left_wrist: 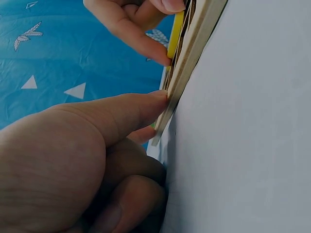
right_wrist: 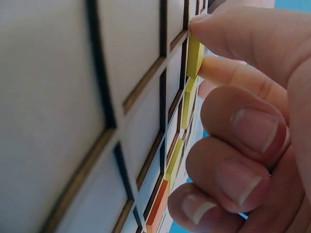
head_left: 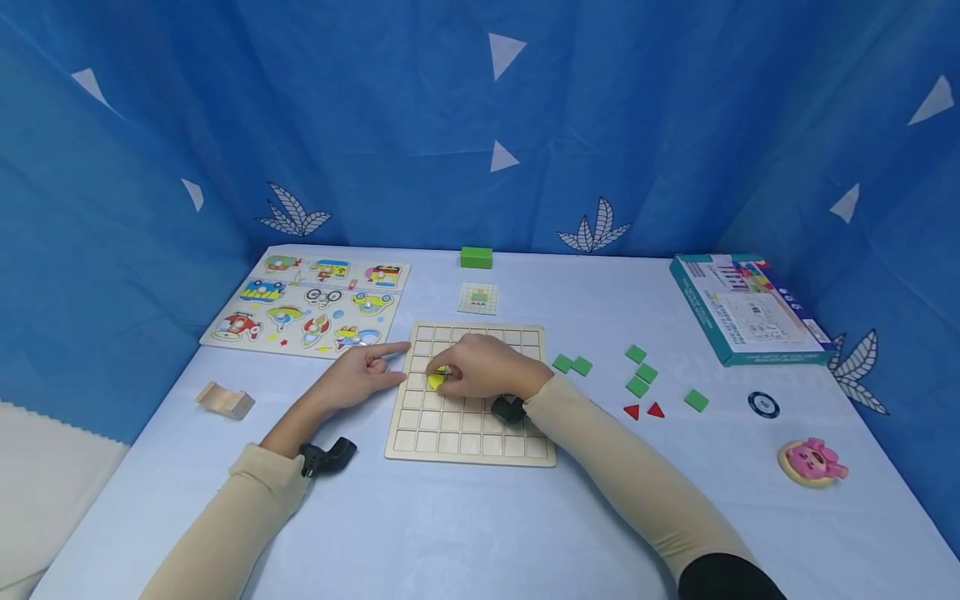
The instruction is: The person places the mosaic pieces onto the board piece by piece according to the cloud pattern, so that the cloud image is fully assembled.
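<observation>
A wooden grid board [head_left: 471, 447] lies mid-table. My right hand [head_left: 483, 367] is over its left half, thumb and index finger pinching a yellow tile [right_wrist: 195, 56] at the surface of the grid. Farther along the board in the right wrist view sit two more yellow pieces [right_wrist: 190, 103] and an orange-red piece [right_wrist: 158, 206]; from the head most of these are hidden by the right hand. At the board's left edge is my left hand [head_left: 356, 379], its straight index finger and thumb [left_wrist: 141, 109] touching the rim while the other fingers fold under.
Right of the board lie several green squares [head_left: 637, 386] and two red triangles [head_left: 656, 409]. Behind it are a pattern card [head_left: 478, 298] and green block [head_left: 476, 257]. A vehicle puzzle [head_left: 300, 304], wooden block [head_left: 225, 401], box [head_left: 757, 312], black disc [head_left: 763, 405] and pink figure [head_left: 812, 462] surround these.
</observation>
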`<state>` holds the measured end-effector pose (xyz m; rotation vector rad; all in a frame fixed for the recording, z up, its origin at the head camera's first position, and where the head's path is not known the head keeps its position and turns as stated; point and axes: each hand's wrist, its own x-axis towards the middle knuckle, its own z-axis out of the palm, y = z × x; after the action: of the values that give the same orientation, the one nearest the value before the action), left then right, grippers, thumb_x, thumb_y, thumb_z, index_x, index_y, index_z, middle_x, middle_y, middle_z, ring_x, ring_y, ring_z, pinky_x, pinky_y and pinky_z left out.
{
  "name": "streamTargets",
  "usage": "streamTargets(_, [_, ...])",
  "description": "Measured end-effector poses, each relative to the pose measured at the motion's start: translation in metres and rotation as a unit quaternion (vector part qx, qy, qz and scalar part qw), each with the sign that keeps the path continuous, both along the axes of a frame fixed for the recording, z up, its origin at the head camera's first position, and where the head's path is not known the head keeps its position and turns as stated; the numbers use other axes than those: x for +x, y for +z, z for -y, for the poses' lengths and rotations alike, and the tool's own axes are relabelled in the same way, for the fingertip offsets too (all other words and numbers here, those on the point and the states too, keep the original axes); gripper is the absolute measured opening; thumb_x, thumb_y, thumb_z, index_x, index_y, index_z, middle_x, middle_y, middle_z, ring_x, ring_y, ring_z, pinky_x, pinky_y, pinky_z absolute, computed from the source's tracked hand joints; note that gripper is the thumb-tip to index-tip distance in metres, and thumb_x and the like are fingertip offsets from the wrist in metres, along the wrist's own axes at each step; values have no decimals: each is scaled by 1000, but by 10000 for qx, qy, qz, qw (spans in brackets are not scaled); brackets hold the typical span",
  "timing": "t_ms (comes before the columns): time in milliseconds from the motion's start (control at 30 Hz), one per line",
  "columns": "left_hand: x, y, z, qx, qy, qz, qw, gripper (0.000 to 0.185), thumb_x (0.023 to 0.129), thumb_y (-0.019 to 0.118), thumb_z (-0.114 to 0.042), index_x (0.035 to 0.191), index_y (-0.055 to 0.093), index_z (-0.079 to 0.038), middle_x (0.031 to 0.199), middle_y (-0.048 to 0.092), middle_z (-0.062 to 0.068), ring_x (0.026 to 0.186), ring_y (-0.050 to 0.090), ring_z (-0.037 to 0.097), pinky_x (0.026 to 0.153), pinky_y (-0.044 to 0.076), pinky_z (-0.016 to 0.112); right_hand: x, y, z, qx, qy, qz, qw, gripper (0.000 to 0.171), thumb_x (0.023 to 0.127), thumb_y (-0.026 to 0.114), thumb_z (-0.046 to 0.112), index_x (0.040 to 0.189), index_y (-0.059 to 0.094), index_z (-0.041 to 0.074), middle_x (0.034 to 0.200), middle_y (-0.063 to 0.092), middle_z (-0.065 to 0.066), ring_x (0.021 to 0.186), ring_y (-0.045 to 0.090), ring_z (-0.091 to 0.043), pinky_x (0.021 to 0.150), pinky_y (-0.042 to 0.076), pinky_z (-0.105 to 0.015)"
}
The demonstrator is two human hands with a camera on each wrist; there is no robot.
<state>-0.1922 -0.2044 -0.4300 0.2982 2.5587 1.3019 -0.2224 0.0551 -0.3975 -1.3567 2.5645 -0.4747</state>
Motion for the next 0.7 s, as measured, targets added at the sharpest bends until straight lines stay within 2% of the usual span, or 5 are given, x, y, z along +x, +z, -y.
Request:
streamTargets(300, [0, 0, 0, 12, 2, -39, 10000, 53, 95, 75, -28, 144, 60, -18, 59, 35, -4, 52, 32, 14, 55, 31, 29, -1, -1, -1, 11, -22, 28, 10000, 30, 96, 73, 32, 125, 75, 25, 61, 54, 12, 58, 50, -3, 60, 40, -23])
streamTargets(500, [1, 2, -1, -83, 73, -56, 9999, 52, 95, 74, -29, 144, 60, -18, 60, 34, -4, 53, 32, 14, 56, 31, 30, 1, 3, -1, 3, -27, 52, 10000, 33, 97, 73, 30, 129, 73, 23, 58, 53, 11, 55, 48, -4, 57, 38, -24])
streamTargets(700, [2, 2, -2, -59, 57, -15, 10000, 54, 95, 74, -29, 145, 59, -18, 59, 34, -4, 53, 32, 14, 56, 31, 30, 2, 3, -1, -12, -76, 289, 9996, 35, 96, 74, 30, 130, 72, 24, 57, 52, 10, 53, 46, -5, 56, 36, -24])
